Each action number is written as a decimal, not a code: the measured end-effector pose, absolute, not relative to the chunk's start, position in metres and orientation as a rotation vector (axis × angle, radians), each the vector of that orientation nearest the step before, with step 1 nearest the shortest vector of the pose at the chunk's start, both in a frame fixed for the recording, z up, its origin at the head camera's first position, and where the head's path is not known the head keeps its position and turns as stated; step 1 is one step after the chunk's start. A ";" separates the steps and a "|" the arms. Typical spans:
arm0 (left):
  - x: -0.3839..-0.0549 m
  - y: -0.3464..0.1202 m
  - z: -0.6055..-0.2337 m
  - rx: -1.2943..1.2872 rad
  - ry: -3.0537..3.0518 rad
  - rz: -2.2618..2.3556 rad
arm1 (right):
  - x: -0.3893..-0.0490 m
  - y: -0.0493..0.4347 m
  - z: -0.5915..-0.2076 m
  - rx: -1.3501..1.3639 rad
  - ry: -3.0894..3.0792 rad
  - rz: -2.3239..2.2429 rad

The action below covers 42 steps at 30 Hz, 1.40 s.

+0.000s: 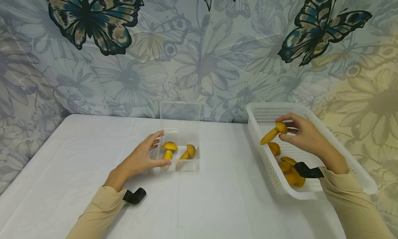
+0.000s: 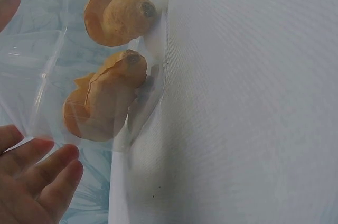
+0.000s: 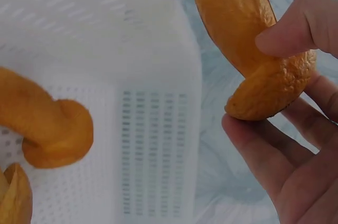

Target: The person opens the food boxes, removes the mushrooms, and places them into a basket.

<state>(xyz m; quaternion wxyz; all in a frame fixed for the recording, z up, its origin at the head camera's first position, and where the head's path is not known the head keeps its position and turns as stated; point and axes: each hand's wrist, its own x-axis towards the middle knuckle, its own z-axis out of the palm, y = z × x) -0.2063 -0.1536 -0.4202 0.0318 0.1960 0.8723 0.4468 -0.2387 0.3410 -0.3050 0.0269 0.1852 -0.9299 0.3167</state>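
Observation:
My right hand (image 1: pixel 300 133) pinches a yellow mushroom (image 1: pixel 269 136) by its cap over the left side of a white perforated plastic basket (image 1: pixel 342 156), stem pointing down and left. In the right wrist view the thumb lies on the mushroom, with fingers behind its cap. Several more mushrooms (image 1: pixel 293 178) lie in the basket. At the left side of a clear plastic box (image 1: pixel 181 167) is my left hand (image 1: pixel 140 158), fingers spread along its wall and thumb at the front. Inside the box stand two mushrooms, a left one (image 1: pixel 170 146) and a right one (image 1: pixel 190 151).
The box's clear lid (image 1: pixel 180 111) stands raised at the back. White cloth covers the table (image 1: pixel 224 197), with a floral butterfly-print backdrop (image 1: pixel 205 59) rising behind it. A black wrist camera (image 1: pixel 134 196) sits on each sleeve.

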 end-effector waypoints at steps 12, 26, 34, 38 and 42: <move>-0.206 -0.154 -0.421 0.595 2.697 1.361 | -0.235 0.362 -0.308 0.464 -3.003 0.939; -0.207 -0.154 -0.420 0.601 2.687 1.366 | -0.238 0.381 -0.320 0.617 -2.986 0.985; -0.207 -0.154 -0.420 0.597 2.683 1.374 | -0.239 0.386 -0.324 0.542 -3.163 0.960; -0.207 -0.154 -0.421 0.596 2.692 1.365 | -0.242 0.389 -0.328 0.570 -3.200 0.888; -0.206 -0.154 -0.420 0.596 2.693 1.364 | -0.244 0.393 -0.333 0.565 -3.236 0.859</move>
